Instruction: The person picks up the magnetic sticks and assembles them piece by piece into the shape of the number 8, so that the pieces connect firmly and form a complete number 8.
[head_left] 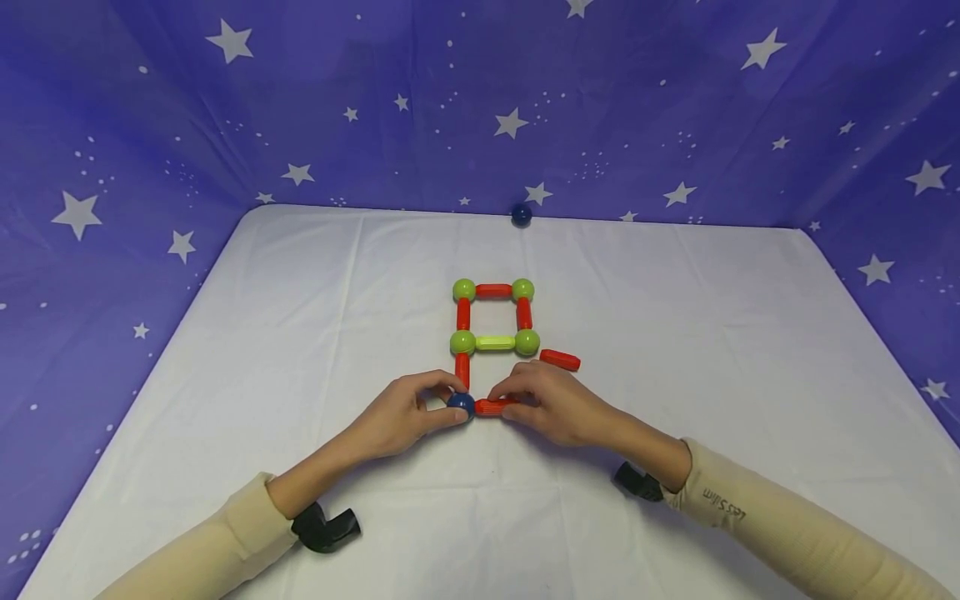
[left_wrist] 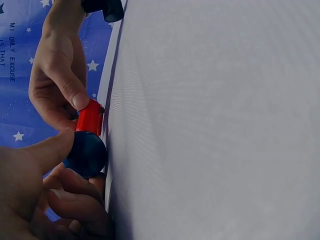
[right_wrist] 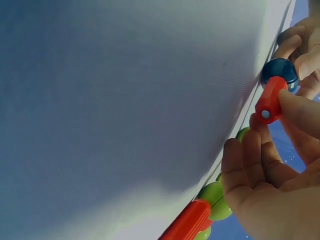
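Observation:
My left hand (head_left: 408, 412) pinches a dark blue ball (head_left: 461, 405) between thumb and fingers. With my right hand (head_left: 558, 404) I hold a red stick (head_left: 491, 407) whose left end meets that ball; its free end shows a metal tip in the right wrist view. Up from the blue ball, another red stick (head_left: 462, 371) runs to a green ball (head_left: 462, 342). That ball is a corner of a square frame of green balls, red sticks and one lime stick (head_left: 495, 342) along the near side. The square lies flat on the white table.
A loose red stick (head_left: 560, 360) lies just beyond my right hand, near the square's right corner. At the table's far edge sits a second dark blue ball (head_left: 521, 215). Black curved pieces (head_left: 326, 529) stick out by both wrists. A purple star-patterned cloth (head_left: 420, 100) surrounds the white tabletop (head_left: 360, 292).

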